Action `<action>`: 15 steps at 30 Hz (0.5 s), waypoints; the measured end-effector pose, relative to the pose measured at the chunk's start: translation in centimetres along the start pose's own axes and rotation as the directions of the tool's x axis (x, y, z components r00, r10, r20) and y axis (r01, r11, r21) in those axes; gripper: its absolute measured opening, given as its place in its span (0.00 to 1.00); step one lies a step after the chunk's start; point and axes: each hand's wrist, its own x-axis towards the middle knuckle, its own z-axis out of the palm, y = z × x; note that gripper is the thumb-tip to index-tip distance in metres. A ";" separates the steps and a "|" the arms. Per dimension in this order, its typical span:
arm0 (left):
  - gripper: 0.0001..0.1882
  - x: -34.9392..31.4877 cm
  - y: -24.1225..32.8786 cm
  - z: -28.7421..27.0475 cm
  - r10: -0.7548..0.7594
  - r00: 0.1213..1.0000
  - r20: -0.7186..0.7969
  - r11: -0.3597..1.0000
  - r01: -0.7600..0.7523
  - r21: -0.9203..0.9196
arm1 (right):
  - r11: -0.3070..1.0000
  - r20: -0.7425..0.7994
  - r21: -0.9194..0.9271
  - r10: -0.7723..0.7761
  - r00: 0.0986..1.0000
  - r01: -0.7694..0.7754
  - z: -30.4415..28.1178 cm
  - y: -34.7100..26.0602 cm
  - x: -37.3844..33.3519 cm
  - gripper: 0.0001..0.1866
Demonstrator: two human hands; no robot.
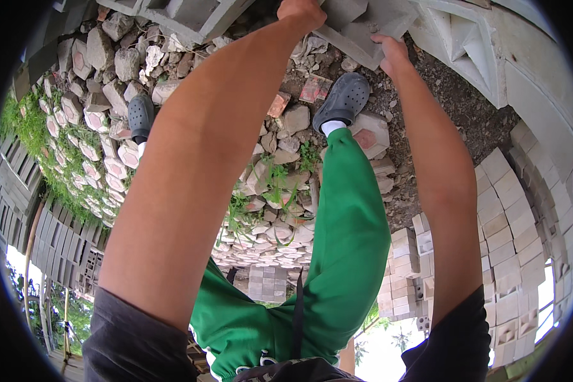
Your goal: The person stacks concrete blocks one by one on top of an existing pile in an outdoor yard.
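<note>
Grey concrete, a flat moulded block w/ ridges on its face, sits at the top of my view, held out in front at arm's length, above the feet. My left hand is clamped over its near-left edge, knuckles up, fingers wrapped under. My right hand grips the lower right corner, thumb on top, fingers closed on the edge. So both hands hold it; I read this as mid-carry or mid-lift, block clear of the ground. Next move, I'd judge, needs a level two-hand hold and firm footing, since the ground is loose rubble.

Below the block: grey clog shoes w/ white socks, green trousers. One foot rests on broken pavers w/ pinkish-red faces; more of those lie scattered among weeds to the left. White decorative vent blocks stand right of the block. Stacks of pale square blocks line the right rim, more stacked grey ones at left. No packages, labels or signs that I can see.
</note>
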 end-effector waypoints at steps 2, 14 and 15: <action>0.20 -6.8 3.2 -3.2 -0.223 0.959 0.174 0.963 0.244 -0.110 | 0.998 0.093 -0.057 0.040 0.995 -0.035 -2.6 0.7 -2.2 0.26; 0.19 -32.6 -13.6 -6.7 -0.523 0.592 0.613 0.603 0.765 -0.225 | 0.734 0.126 -0.670 0.257 0.958 -0.109 7.2 12.4 -22.5 0.33; 0.21 -34.4 -16.4 -7.8 -0.535 0.586 0.609 0.588 0.775 -0.231 | 0.723 0.180 -0.686 0.272 0.945 -0.077 10.0 12.7 -24.3 0.33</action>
